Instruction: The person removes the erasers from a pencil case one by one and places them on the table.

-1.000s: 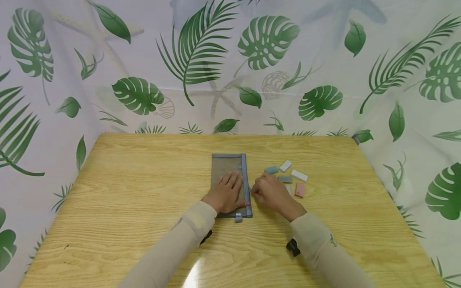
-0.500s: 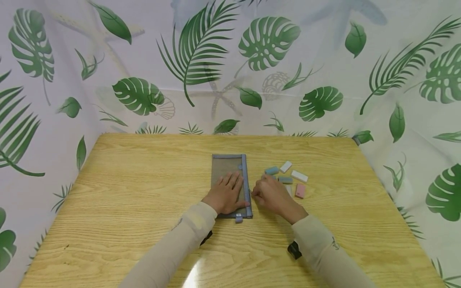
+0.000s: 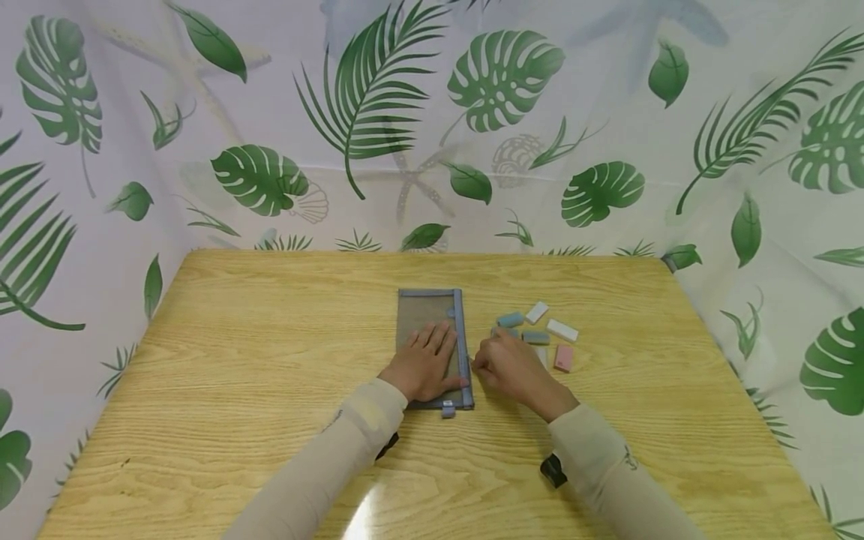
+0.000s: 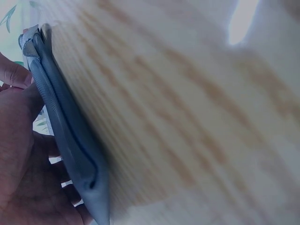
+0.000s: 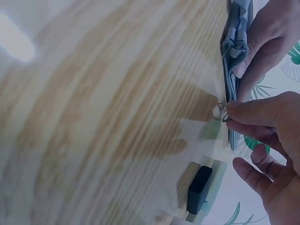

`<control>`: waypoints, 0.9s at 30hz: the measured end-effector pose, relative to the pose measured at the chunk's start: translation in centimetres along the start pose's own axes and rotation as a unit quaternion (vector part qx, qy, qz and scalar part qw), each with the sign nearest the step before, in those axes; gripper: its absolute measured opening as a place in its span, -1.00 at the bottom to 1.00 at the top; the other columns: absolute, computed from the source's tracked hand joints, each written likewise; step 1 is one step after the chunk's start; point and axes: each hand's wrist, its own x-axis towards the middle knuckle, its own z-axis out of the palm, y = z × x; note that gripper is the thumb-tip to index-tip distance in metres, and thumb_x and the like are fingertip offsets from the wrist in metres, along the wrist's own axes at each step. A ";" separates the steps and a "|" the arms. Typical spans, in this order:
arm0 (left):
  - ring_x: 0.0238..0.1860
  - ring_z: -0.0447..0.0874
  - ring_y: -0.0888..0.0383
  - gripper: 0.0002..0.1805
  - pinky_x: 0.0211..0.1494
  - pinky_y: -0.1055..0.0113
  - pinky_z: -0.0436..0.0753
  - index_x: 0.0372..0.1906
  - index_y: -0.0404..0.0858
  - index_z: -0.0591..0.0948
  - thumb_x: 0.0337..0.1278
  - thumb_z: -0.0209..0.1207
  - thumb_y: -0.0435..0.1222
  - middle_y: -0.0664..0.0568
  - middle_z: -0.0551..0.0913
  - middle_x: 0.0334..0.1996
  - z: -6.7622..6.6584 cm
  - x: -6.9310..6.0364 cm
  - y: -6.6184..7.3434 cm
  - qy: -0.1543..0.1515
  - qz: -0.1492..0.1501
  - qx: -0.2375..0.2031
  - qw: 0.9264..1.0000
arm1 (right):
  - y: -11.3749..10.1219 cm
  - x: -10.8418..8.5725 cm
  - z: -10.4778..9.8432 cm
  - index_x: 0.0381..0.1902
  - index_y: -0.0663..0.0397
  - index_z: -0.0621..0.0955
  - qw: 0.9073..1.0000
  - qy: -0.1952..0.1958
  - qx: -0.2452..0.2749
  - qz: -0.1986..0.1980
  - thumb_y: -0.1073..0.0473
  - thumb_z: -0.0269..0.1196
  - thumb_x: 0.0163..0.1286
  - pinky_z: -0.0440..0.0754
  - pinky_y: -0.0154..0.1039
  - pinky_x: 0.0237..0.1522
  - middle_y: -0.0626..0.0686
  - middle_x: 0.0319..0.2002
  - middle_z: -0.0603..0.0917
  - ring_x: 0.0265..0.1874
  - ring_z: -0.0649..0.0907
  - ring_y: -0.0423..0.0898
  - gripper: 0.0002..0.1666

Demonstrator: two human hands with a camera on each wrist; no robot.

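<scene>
A flat mesh zip pouch with blue-grey edging lies lengthwise on the wooden table. On top of it rests my left hand, fingers spread and straight, thumb over the zipped right edge. My right hand is just beside that edge. In the right wrist view, its thumb and index finger pinch a small zipper pull at the pouch's side, while the other fingers are loosely bent. The left wrist view has the pouch side-on, with my left hand against it. What lies inside the pouch cannot be made out.
Right of the pouch, several small eraser-like blocks lie scattered: a pink block, a white block, a blue block and others. My right hand partly covers some. A leaf-patterned cloth hangs behind the table.
</scene>
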 end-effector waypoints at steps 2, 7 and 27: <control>0.62 -0.20 -0.06 -0.05 0.62 0.03 -0.04 0.65 -0.20 -0.07 0.45 -0.18 0.30 -0.08 -0.14 0.64 0.1 0.0 0.0 0.002 0.001 0.001 1.000 | 0.0 0.0 0.0 -0.63 0.02 0.75 1.000 0.000 0.001 0.002 0.43 0.40 0.20 0.48 -0.26 -0.44 -0.12 -0.61 0.57 -0.49 0.45 -0.13 -0.72; 0.62 -0.17 -0.08 -0.06 0.61 0.02 -0.01 0.65 -0.22 -0.05 0.46 -0.19 0.30 -0.10 -0.11 0.64 0.5 -0.2 -0.2 0.012 0.007 0.011 1.000 | 0.1 0.1 0.2 -0.64 0.00 0.74 1.000 0.001 -0.004 0.001 0.44 0.39 0.18 0.51 -0.24 -0.44 -0.14 -0.61 0.56 -0.49 0.48 -0.12 -0.71; 0.59 -0.02 -0.14 -0.26 0.58 0.04 0.11 0.61 -0.32 0.09 0.63 -0.26 0.09 -0.24 0.03 0.59 0.8 -2.6 0.6 0.056 0.059 0.022 0.996 | 0.2 0.2 0.2 -0.64 0.00 0.75 1.000 0.012 -0.012 0.003 0.43 0.38 0.18 0.42 -0.25 -0.45 -0.12 -0.63 0.57 -0.53 0.43 -0.14 -0.71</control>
